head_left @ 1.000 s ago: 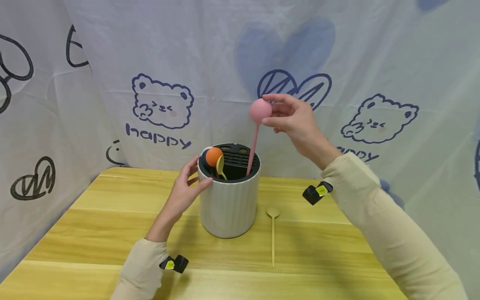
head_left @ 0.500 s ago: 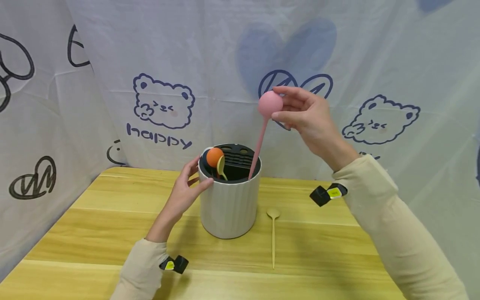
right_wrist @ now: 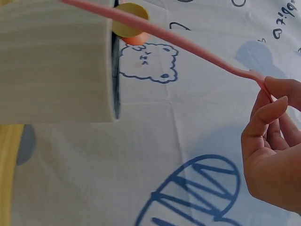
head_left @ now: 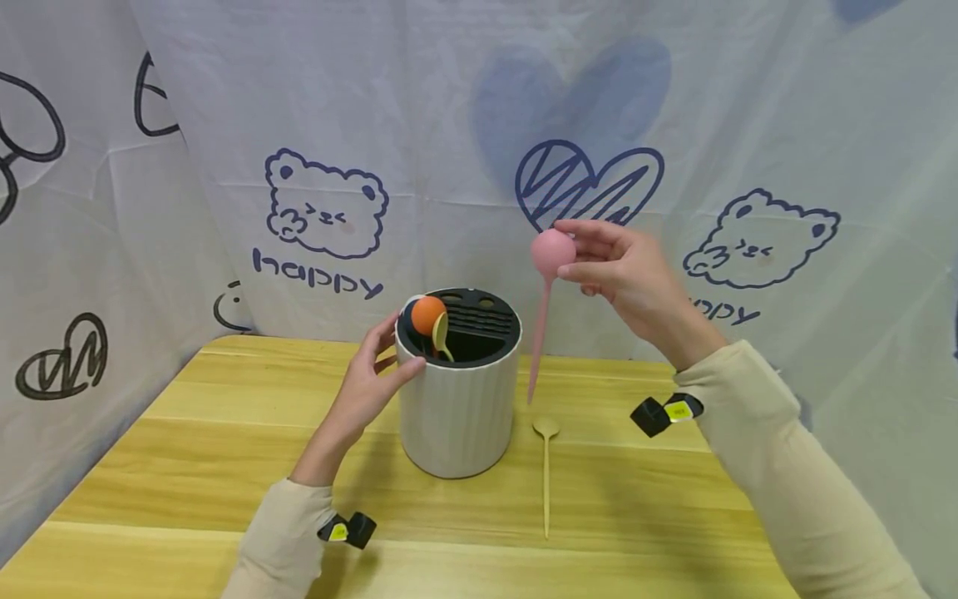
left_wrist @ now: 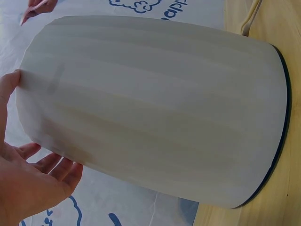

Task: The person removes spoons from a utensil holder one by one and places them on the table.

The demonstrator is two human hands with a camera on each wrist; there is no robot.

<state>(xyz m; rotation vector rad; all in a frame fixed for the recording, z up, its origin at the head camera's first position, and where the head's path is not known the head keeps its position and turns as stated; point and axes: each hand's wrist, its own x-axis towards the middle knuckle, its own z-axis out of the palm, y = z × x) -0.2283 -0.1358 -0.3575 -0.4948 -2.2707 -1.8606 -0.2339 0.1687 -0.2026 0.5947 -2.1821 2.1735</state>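
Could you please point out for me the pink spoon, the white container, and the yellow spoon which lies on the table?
Pink spoon (head_left: pixel 542 316): head view, on its handle.
White container (head_left: pixel 458 420): head view, on its outer wall.
Lying yellow spoon (head_left: pixel 546 478): head view, on its handle.

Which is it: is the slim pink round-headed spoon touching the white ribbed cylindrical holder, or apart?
Apart. In the head view, white printed cloth and yellow wood-grain tabletop show between the pink spoon and the white holder.
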